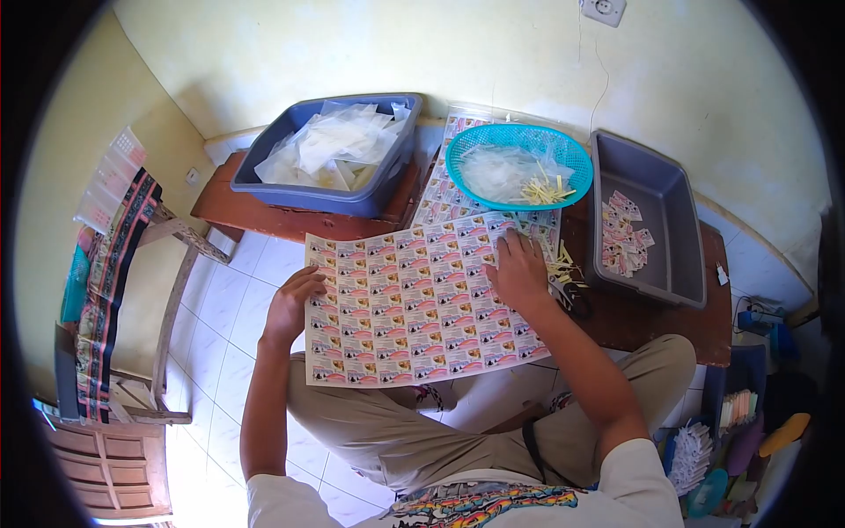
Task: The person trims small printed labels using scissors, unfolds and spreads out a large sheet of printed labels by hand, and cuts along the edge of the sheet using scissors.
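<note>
A large sheet printed with rows of small labels [414, 308] lies across my lap and the bench edge. My left hand [297, 295] holds its left edge, fingers closed on it. My right hand [519, 268] rests on the sheet's right part, palm down with its fingers spread. Beyond it stands a turquoise basket [453, 167] with clear plastic pieces [502, 172] and thin yellowish strips [546, 189]. More printed sheets [436, 198] lie under the basket. Beside my right forearm are dark-handled scissors [574, 304], partly hidden, and scattered strips [563, 262].
At the back left, a blue-grey tub [374, 201] holds plastic bags [339, 145]. A grey tub [678, 220] at the right contains cut labels [623, 242]. Both stand on the reddish-brown bench [704, 333]. A cloth-draped rack [110, 290] is at far left.
</note>
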Available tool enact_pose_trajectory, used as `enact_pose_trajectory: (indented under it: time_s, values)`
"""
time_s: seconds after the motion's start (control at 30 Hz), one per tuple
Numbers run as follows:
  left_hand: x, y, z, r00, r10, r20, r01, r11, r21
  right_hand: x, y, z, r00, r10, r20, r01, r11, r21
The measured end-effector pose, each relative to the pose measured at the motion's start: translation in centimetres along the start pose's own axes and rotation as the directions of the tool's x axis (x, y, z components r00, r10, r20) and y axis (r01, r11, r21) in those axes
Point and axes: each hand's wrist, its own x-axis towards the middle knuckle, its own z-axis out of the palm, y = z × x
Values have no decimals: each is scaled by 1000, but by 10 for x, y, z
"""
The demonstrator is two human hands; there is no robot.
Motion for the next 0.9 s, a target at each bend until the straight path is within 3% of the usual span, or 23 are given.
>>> enact_pose_trajectory:
  time_s: [0.13,0.4,0.6,0.9]
  values:
    - [8,-17,8,999,19,31,-19,1000,-4,1,1,10,990,-84,-110,93,993,75]
    - [14,-47,24,986,-39,160,37,999,21,9,9,-3,989,77,128,-86,994,63]
    - [18,-73,38,958,-86,273,57,992,112,8,15,19,998,63,24,-64,996,56]
    - [23,-78,42,944,-188,270,126,965,230,17,9,8,981,141,133,-144,989,13]
